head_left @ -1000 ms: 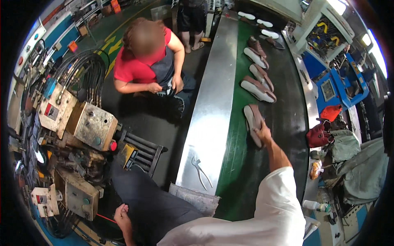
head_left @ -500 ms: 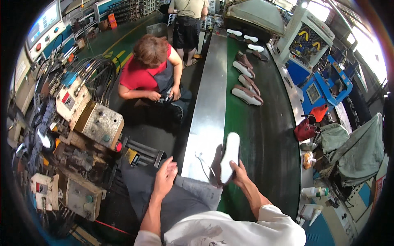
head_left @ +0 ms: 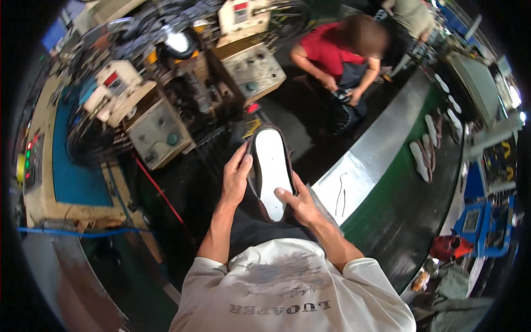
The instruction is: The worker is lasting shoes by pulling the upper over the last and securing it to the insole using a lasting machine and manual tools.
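Observation:
A dark brown shoe (head_left: 272, 166) with a white bottom is held over my lap, its bottom facing up and its rounded end pointing away from me. My left hand (head_left: 235, 176) grips its left edge, fingers behind and thumb along the side. My right hand (head_left: 301, 203) holds the near right side, with the thumb pressed on the white bottom. The shoe's underside and most of the fingers behind it are hidden.
On the left stands a machine with grey control boxes (head_left: 160, 133) and hoses. To the right, a metal ledge (head_left: 359, 166) with a thin tool (head_left: 342, 193) borders a green belt (head_left: 395, 193) bearing several shoes (head_left: 423, 157). A co-worker in red (head_left: 332, 52) sits ahead, handling something dark.
My view has turned left, toward the machine. The shoe has moved from above the belt to over my lap. My left hand, empty before, has closed on it alongside the right.

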